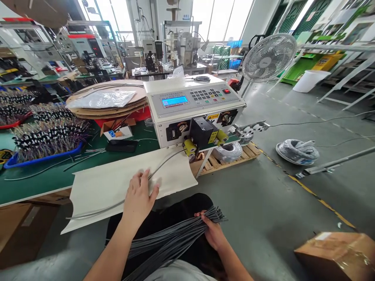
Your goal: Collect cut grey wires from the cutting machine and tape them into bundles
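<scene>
My left hand (140,195) rests over a cream-coloured curved tray (99,183), thumb apart from the fingers, and touches a single grey cable (166,160). That cable runs from the yellow rollers (190,146) of a white wire-cutting machine (175,117), passes under the hand and ends near the tray's left edge. Across my lap lies a bundle of grey cables (172,237). My right hand (212,230) is wrapped round this bundle near its right end, where the cut tips (216,212) stick out. Whether the left fingertips pinch the cable is partly hidden.
On the green table (55,179) stand a blue bin of wire harnesses (52,140), a black phone (121,146) and a small open box (117,128). Cable coils (298,151) sit to the right, near a floor fan (265,62). A cardboard box (334,249) stands at lower right.
</scene>
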Demonstrator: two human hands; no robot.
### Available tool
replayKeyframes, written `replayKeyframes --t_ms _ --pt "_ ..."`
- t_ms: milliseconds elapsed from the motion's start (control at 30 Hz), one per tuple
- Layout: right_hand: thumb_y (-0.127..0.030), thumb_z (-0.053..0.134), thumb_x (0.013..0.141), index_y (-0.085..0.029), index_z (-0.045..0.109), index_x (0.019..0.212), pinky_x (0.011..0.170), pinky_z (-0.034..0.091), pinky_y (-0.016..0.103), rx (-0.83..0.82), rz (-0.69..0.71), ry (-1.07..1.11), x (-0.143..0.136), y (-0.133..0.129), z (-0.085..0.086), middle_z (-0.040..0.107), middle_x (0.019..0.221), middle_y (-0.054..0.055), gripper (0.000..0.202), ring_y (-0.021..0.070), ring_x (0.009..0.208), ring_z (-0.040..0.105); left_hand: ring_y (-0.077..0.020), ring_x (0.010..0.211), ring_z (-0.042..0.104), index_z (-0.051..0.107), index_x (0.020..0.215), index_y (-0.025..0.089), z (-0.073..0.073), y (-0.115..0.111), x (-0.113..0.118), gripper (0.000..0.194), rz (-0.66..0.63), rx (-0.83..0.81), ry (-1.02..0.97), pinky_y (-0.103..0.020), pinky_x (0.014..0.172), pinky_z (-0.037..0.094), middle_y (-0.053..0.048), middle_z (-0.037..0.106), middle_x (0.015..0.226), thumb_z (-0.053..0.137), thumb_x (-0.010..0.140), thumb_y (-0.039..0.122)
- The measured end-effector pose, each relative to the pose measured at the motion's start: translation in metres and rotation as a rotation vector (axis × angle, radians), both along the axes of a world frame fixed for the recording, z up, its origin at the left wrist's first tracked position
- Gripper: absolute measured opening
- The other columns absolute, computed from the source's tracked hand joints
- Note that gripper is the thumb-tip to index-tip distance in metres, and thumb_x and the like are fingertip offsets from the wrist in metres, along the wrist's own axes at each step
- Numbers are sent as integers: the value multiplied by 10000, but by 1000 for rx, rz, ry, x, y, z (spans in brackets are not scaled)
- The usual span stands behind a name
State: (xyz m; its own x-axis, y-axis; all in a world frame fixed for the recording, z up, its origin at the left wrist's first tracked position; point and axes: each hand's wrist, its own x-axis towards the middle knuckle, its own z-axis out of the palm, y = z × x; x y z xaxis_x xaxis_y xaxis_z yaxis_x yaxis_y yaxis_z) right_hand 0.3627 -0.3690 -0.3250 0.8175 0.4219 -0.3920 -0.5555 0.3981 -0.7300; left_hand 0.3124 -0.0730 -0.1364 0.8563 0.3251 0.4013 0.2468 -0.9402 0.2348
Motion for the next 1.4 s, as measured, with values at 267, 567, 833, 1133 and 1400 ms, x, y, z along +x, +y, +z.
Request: replayKeyframes --t_ms 267,567,833,1133,1400 --pt "-362 828 704 -273 712 873 939 473 434 -6 20 1 3 -1 0 710 919 40 224 264 982 657 -191 870 651 528 1310 250 4 3 -26 410 -70 27 89 -269 639 486 -79 654 1063 468 954 444" --pt "-312 863 645 -217 699 844 865 479 373 16 28 29 6 4 -2 726 866 25 275 204 876 654 -134 703 639 645 940 224 -76 -48 -76 168 -325 -12 159 -264 659 444 -4 695 778 503 955 313" --pt "-298 836 665 -238 713 876 878 489 380 18 38 3 -1 0 -8 744 891 15 252 196 875 662 -137 793 660 663 977 219 -148 -85 -88 332 -401 -276 412 -245 694 449 -37 729 902 366 1002 365" --pt "-267 842 672 -238 693 858 873 496 331 52 82 -17 0 0 -11 733 910 11 241 178 926 659 -131 757 620 635 891 220 -145 -84 -86 361 -323 -355 530 -261 668 407 -8 690 841 342 1004 397" --pt "-252 806 727 -230 696 866 880 502 334 34 9 12 -4 5 -10 734 885 13 179 171 908 663 -199 970 564 692 1010 278 -125 -62 -82 287 -417 -271 477 -354 901 423 -42 646 997 425 968 377"
